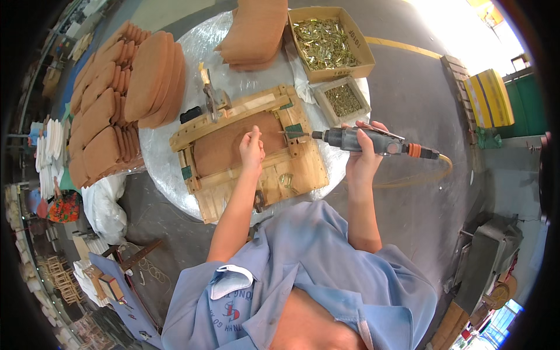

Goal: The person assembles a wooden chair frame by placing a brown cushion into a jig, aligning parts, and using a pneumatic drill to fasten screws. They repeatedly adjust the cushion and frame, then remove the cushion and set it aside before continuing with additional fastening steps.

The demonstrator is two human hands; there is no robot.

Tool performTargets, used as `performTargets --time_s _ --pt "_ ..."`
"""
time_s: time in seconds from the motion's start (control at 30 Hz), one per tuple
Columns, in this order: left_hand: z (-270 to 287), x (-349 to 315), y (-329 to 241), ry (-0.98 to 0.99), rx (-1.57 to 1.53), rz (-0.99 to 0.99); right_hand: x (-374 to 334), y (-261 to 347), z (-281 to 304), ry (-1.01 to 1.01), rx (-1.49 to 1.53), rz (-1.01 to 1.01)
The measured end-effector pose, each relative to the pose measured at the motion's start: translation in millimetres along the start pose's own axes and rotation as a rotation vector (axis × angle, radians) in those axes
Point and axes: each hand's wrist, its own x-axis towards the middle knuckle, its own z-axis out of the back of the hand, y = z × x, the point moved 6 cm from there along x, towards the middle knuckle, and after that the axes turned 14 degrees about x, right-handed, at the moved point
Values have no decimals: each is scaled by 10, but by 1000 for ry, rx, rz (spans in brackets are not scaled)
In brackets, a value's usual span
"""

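Note:
My right hand (366, 149) grips a dark pneumatic screwdriver (345, 139), thumb over its body, fingers along its lever. Its thin bit points left, over the right end of a wooden jig (310, 158). Clamped in that jig lies a brown wooden panel (219, 146). Just above the panel, my left hand (252, 153) is closed with fingertips pinched together; whatever they hold, if anything, is too small to make out. A toggle clamp (214, 100) stands at the jig's far side. A few brass-coloured fittings (286, 180) lie on the jig's near board.
The round table (160, 169) is wrapped in plastic film. A carton (356, 55) of metal inserts and a small box (363, 107) of screws stand far right. Stacks of brown panels (149, 76) fill the left, with more panels (254, 32) behind. A yellow hose (446, 165) trails right.

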Motion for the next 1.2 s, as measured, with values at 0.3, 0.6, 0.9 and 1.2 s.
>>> performTargets --time_s 0.3,0.6,0.9,1.2 --pt "-520 665 -166 -53 1508 -749 614 -816 -335 206 -442 148" --pt "-496 655 33 -156 1471 -835 809 -1413 -259 309 -592 71" --pt "-549 713 128 -152 1597 -846 770 -1522 -316 344 -622 75" --pt "-614 751 102 -108 1613 -783 790 -1670 -261 360 -603 82"
